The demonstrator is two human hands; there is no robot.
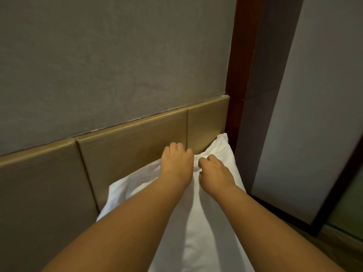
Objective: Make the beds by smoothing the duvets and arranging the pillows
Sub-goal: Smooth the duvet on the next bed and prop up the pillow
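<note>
1. Pillow [208,213], white, leans upright against the tan padded headboard [127,146], its top right corner touching the panel near the dark wooden post [233,107].
2. Left hand [176,163] lies on the pillow's top edge, fingers curled over it against the headboard.
3. Right hand [214,171], just beside the left, is closed, pinching the pillow's fabric below the headboard.
</note>
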